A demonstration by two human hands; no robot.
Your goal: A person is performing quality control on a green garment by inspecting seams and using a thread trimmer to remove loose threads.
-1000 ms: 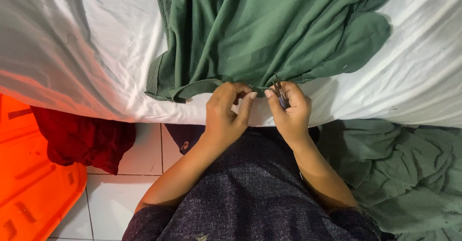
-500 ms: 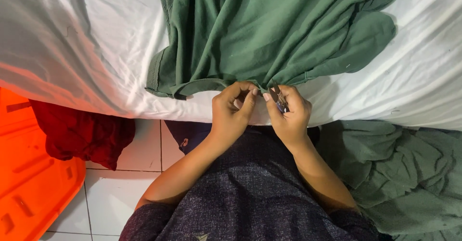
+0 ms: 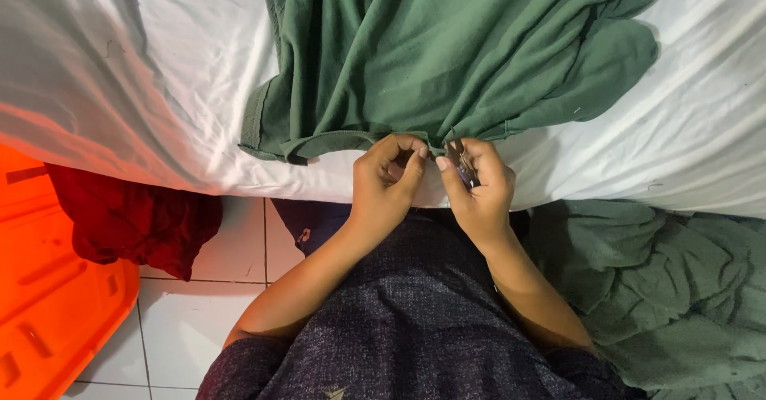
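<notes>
- a white wrinkled bed sheet (image 3: 144, 73) is seen covering the raised surface across the upper view; no shift of it is noted against the earlier pictures.
- a large green knit garment (image 3: 447, 57) is spread on the sheet, its hemmed lower edge hanging at the near side, where it is worked on; its lie is unchanged over the last second.
- a heap of paler green crumpled cloth (image 3: 678, 288) is recorded on the floor at the right, a dark red bunched cloth (image 3: 136, 216) at the left, beside an orange plastic crate (image 3: 48, 304) on white floor tiles (image 3: 191, 320).
- the left hand (image 3: 385, 180) is pinched shut on the garment hem; its thumb and forefinger have been drawn slightly closer to the other hand than one second ago.
- the right hand (image 3: 479, 188) is closed around a small dark metal tool (image 3: 463, 164), apparently a thread snip, the tip held at the hem.
- the hands are set close together, fingertips almost touching; the change is judged small, suggesting fine work on one spot of the hem is in progress.
</notes>
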